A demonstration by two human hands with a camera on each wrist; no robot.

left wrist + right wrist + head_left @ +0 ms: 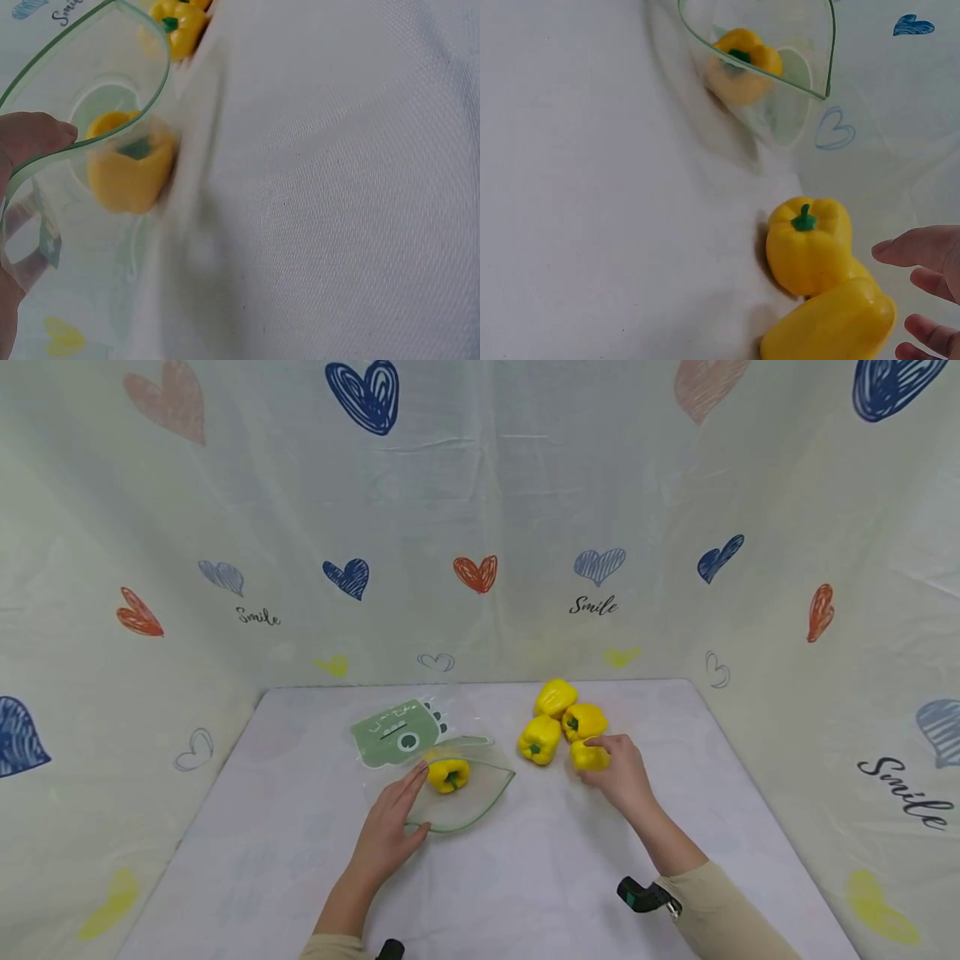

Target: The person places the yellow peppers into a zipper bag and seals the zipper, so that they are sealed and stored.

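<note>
A clear plastic bag (472, 806) with a green rim and a green cartoon-face print (386, 737) lies on the table, its mouth spread. One yellow bell pepper (448, 775) is in it, blurred through the plastic in the left wrist view. My left hand (390, 827) holds the bag by its mouth, the thumb (37, 135) on the green rim. To the right, my right hand (622, 772) is at the nearest loose bell pepper (588, 757). In the right wrist view its fingers are spread, with a gap between them and the bell pepper (829, 322).
Other yellow bell peppers (539, 740) sit grouped behind and left of the right hand. A white cloth covers the table (525, 877). A pale curtain (480, 510) printed with hearts stands around the table's back and sides.
</note>
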